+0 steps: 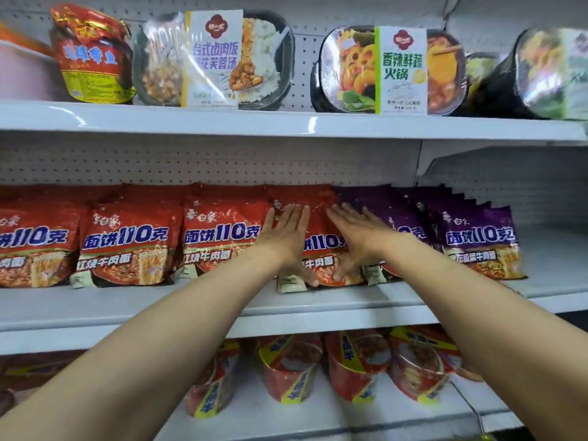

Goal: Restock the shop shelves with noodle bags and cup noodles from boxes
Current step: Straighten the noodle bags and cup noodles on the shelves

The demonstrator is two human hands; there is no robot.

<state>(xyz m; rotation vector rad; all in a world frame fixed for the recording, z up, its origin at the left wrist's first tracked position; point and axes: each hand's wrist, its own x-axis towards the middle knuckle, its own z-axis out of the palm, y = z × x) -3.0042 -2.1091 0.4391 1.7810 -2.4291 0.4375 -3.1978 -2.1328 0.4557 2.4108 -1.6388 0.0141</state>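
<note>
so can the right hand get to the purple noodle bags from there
Probably yes: the right hand lies flat on the red bag right beside the purple noodle bags, nothing between.

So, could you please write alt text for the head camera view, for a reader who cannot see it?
The left hand and right hand press flat on a red noodle bag on the middle shelf, beside purple bags; meal trays stand above, cup noodles below.

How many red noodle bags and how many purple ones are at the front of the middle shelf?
Red noodle bags: 4
Purple noodle bags: 2
Total: 6 front bags. More are stacked behind them, too hidden to count.
</note>
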